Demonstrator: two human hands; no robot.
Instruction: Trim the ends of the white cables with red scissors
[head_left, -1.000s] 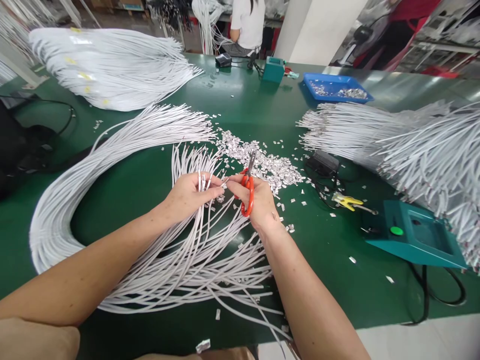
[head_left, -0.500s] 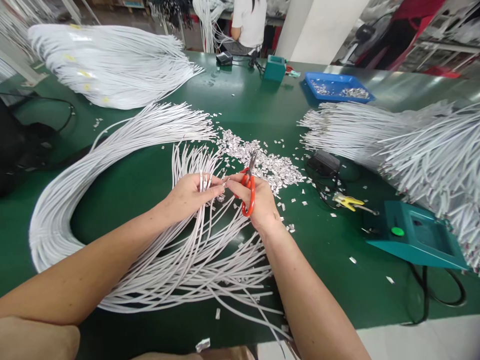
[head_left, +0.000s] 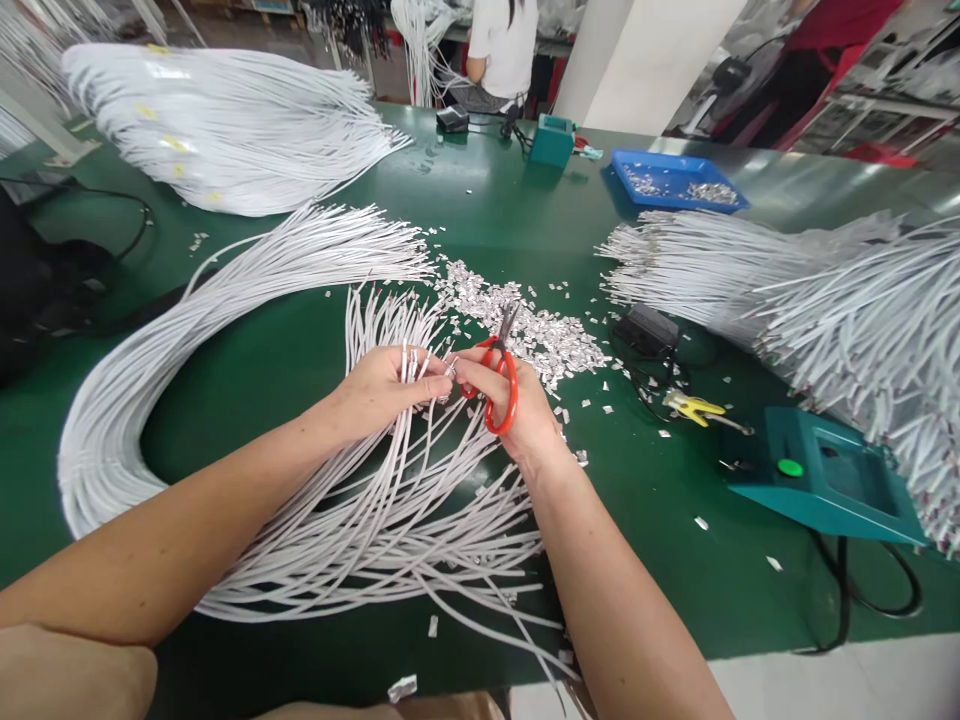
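My left hand (head_left: 386, 390) is closed round a few white cables (head_left: 405, 420), whose ends stick up between the fingers. Close against it, my right hand (head_left: 517, 400) has red-handled scissors (head_left: 502, 375) hooked over its fingers, blades pointing away from me. The right thumb and fingertips meet at a cable end by the left fingertips; what exactly they pinch is too small to tell. Under both wrists a loose bundle of white cables (head_left: 360, 560) fans out. Beyond the hands lies a heap of small silvery foil pieces (head_left: 540, 335).
A curved cable bundle (head_left: 112, 420) and a taped one (head_left: 225, 130) lie left; more cables (head_left: 697, 260) lie right. Nearby are a green device (head_left: 832, 475), a yellow-handled clip (head_left: 694, 407) and a black adapter (head_left: 646, 330). A blue tray (head_left: 675, 180) stands behind; a person (head_left: 502, 50) sits beyond.
The scissors have tilted slightly in my right hand, and its fingertips have shifted a little at the cable end. My left hand keeps its grip. The view has moved slightly.
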